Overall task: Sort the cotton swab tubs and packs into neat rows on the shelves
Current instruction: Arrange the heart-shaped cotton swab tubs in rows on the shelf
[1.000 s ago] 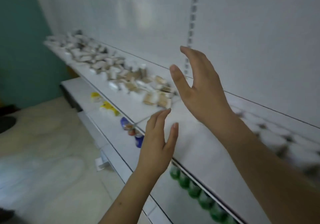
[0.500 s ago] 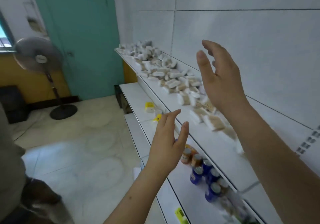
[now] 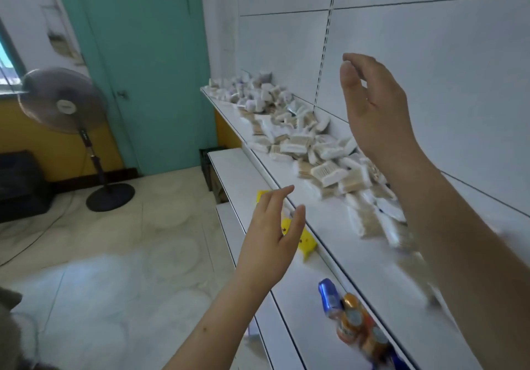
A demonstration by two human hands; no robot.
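A long jumbled heap of white cotton swab packs [image 3: 298, 143] lies along the upper white shelf [image 3: 338, 226], running back toward the far end, where small tubs [image 3: 252, 103] are mixed in. My left hand [image 3: 272, 243] is raised in the air in front of the shelf edge, fingers relaxed and empty. Higher up, my right hand [image 3: 372, 111] hovers above the heap with loosely curved fingers, holding nothing. Neither hand touches a pack.
The lower shelf [image 3: 238, 174] holds yellow packets [image 3: 307, 243] and, nearer me, blue and orange bottles [image 3: 350, 321]. A standing fan [image 3: 66, 103] is on the tiled floor by the teal door [image 3: 143, 63]. White back panels rise behind the shelves.
The view has swung left along the shelf toward the door, bringing the heap of packs closer. Both hands stay raised and empty; the right fingers have curled slightly.
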